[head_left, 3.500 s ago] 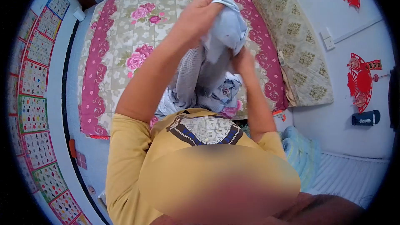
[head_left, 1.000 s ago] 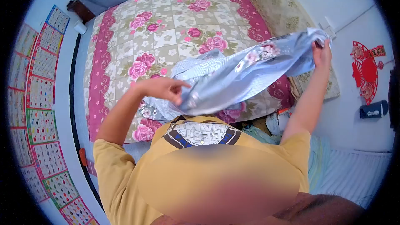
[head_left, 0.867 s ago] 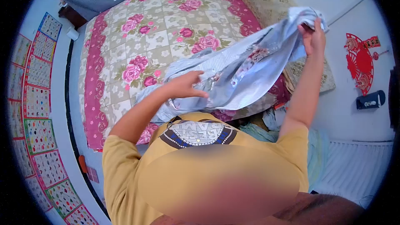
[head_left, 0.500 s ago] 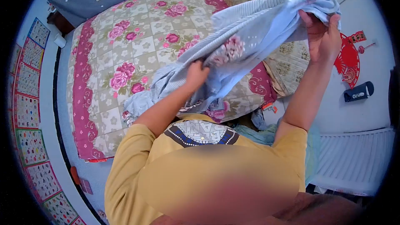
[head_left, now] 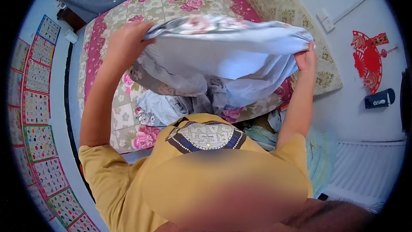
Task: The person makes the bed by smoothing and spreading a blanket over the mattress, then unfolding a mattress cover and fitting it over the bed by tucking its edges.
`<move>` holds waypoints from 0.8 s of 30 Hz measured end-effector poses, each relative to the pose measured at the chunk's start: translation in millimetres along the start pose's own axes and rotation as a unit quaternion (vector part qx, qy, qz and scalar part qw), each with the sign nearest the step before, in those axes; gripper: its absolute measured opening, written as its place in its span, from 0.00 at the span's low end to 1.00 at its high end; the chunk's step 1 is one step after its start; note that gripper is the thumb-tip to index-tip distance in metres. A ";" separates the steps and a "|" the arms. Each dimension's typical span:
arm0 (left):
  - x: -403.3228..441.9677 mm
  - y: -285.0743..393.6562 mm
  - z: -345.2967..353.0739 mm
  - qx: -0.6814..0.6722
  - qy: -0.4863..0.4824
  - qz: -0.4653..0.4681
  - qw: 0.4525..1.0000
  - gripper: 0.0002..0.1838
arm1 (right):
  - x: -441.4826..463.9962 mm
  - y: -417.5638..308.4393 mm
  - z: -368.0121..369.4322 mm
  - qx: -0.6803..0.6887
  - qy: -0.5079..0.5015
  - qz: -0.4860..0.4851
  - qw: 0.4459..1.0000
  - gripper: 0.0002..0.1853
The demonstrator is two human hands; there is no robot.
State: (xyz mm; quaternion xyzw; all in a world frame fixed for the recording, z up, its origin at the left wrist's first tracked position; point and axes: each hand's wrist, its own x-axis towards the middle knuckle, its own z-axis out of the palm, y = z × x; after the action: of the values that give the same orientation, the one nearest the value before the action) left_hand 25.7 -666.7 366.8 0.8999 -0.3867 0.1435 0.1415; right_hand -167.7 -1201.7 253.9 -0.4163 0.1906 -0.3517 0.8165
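Note:
A light blue-grey cloth (head_left: 240,56) with a floral print and fine stripes hangs stretched between my two hands above the bed. My left hand (head_left: 131,38) grips its upper left edge, fingers closed. The upper right corner is pinched in my right hand (head_left: 306,58). Its lower part droops in folds toward the bed. Below it, close to my body, lies crumpled grey-blue fabric (head_left: 165,107) with flowers at one end; I cannot tell whether this joins the held cloth.
The bed (head_left: 148,15) has a checked floral cover with magenta borders. A beige padded panel (head_left: 274,8) stands along its right side. Red fan ornaments (head_left: 369,62) and a dark holder (head_left: 380,99) are on the right wall. Posters (head_left: 36,77) line the left wall.
My left hand has moved up and left from the cloth's middle to its edge. My right hand has come lower. The cloth has gone from a slanted bunch to being spread sideways.

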 end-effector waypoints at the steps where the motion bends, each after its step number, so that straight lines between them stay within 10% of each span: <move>1: -5.7 -20.6 23.1 0.074 -0.032 -0.027 0.996 0.12 | 3.8 6.2 -7.2 0.009 -0.001 0.014 1.000 0.26; 6: -46.7 -112.5 100.6 -0.074 0.224 -0.099 0.967 0.13 | -25.9 8.4 19.6 0.029 -0.052 -0.132 0.989 0.31; 8: -73.0 -97.9 115.6 -0.489 0.183 -0.341 0.782 0.15 | -49.8 20.0 25.4 0.200 -0.150 -0.096 0.963 0.32; 11: -131.1 -72.7 142.9 -0.569 0.127 -0.401 0.706 0.16 | -90.6 54.8 34.7 0.290 -0.052 -0.034 0.955 0.35; 14: -186.8 -71.4 141.5 -0.388 -0.159 -0.530 0.737 0.21 | -121.4 133.8 -8.0 0.227 0.080 0.110 0.964 0.30; 15: -218.2 -84.1 154.6 -0.287 -0.166 -0.344 0.879 0.24 | -134.0 167.3 -21.2 0.188 0.119 0.179 0.958 0.27; 19: -292.6 -105.4 178.6 -0.006 -0.287 -0.284 0.915 0.18 | -205.2 279.7 -111.5 0.070 0.145 0.409 0.898 0.25; 24: -334.4 -100.3 192.2 0.093 -0.130 -0.400 0.903 0.18 | -264.3 288.6 -118.4 -0.147 0.005 0.602 0.785 0.26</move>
State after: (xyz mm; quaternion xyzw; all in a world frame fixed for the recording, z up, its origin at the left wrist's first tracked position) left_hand -92.5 -451.5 52.8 0.9986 0.0058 -0.0082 0.0513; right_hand -299.0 -955.4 -44.9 -0.3305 0.4557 0.2416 0.7904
